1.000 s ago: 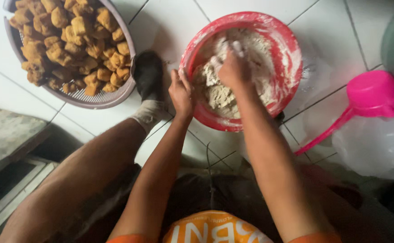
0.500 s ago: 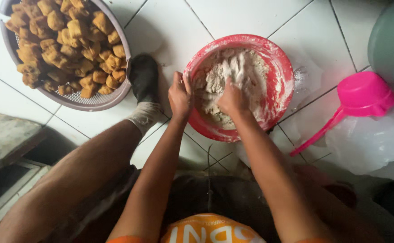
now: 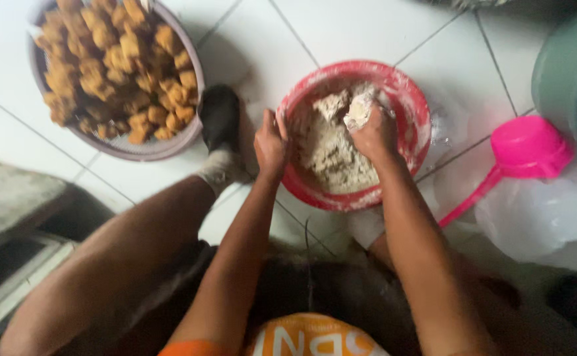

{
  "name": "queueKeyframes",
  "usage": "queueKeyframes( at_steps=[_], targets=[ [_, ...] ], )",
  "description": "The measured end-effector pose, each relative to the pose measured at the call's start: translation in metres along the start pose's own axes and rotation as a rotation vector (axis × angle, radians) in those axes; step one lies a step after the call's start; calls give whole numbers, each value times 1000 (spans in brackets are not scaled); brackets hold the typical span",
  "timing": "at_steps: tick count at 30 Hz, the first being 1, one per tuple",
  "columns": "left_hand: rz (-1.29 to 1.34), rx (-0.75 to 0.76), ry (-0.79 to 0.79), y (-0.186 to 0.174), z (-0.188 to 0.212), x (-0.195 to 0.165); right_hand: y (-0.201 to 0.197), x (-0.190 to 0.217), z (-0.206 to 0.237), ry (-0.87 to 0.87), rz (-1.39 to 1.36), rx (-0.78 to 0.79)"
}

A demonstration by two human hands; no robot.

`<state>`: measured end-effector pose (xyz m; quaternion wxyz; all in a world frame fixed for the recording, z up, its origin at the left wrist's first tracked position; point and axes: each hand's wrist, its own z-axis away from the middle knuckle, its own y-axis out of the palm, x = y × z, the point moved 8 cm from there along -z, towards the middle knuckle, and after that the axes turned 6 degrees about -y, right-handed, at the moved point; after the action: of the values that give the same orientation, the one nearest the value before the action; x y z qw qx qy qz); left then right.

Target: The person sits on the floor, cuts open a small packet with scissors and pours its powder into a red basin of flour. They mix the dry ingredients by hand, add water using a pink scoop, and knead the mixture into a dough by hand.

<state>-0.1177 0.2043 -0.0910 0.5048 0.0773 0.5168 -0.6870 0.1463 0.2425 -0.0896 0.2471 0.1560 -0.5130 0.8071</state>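
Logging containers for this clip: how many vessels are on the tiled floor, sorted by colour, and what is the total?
Red: 1, the red bowl of floury dough, left hand on its rim, right hand inside
Pink: 1, the pink scoop
Pale lilac: 1, the basket of fried pieces
Green: 1, the green tub, partly cut off
Total: 4

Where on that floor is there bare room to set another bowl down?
Bare white tile lies above the red bowl, between the basket of fried pieces and the green tub. It is crowded around the pink scoop, plastic bag and foot.
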Motion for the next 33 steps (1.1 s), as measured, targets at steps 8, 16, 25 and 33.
queueKeyframes(
  at_steps=[8,16,25,33],
  targets=[
    [23,-36,50,2,-1,-2,71,-14,70,151,203,399],
    [4,-31,74,-1,3,-6,65,-17,36,173,224,357],
    [70,61,81,6,8,-10,20,-80,79,559,-120,-90],
    [133,-66,96,-1,20,0,53,-20,93,27,184,-139]
  ],
)
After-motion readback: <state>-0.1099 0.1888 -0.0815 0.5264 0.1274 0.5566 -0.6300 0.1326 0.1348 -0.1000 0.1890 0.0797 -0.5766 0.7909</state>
